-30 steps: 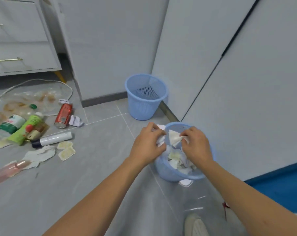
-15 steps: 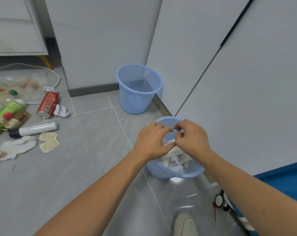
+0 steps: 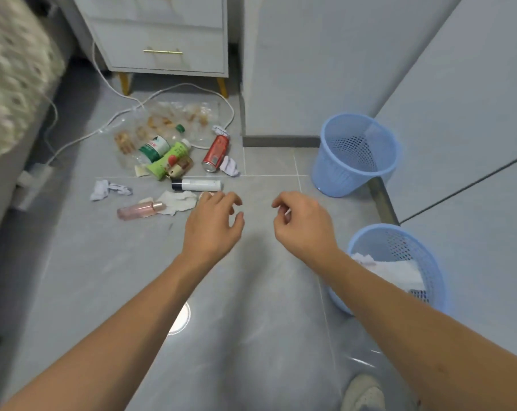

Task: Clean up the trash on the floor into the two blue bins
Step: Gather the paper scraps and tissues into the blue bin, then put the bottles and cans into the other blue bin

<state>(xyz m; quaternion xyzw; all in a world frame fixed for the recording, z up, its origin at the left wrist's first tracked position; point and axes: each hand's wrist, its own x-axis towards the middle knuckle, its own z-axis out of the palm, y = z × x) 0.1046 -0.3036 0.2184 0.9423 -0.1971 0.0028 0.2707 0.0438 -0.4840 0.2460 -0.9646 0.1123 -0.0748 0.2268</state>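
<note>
Head view: left hand and right hand outstretched, each grip loose, empty.

floor: glossy smooth grey tile
bins: blue perforated plastic
can: shiny red metal
near bin's contents: crumpled white paper
nightstand handle: brass-look metal
pink bottle: clear plastic
</note>
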